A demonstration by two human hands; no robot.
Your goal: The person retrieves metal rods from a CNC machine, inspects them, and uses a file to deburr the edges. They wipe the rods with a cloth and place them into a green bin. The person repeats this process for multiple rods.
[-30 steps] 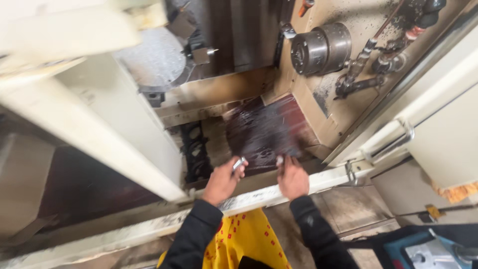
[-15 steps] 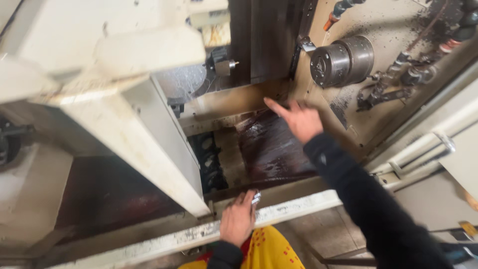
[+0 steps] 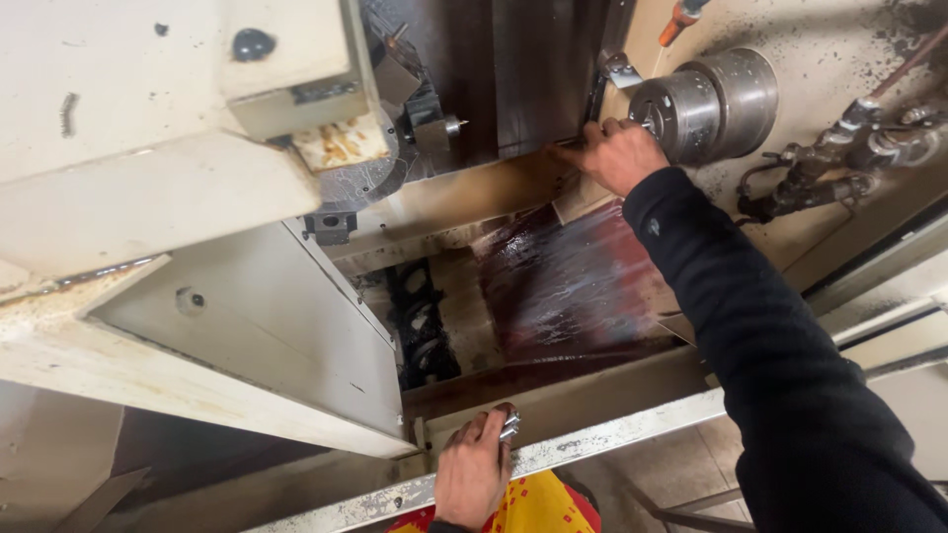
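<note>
Reaching to the steel chuck [image 3: 706, 104], right hand [image 3: 617, 153] fingers curled (contents unclear); left hand [image 3: 474, 472] clamps a small metal part [image 3: 510, 424]

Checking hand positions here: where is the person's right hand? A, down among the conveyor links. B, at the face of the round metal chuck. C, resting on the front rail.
B: the right hand reaches up to the metal chuck, fingers at its face.

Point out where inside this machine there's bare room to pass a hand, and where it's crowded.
Bare room: the wet dark sloped plate, bordered by the chip conveyor and front rail. Crowded: the right hand fills the gap beside the steel chuck; the turret and hoses are cluttered. The left hand grips a small metal part.
</note>
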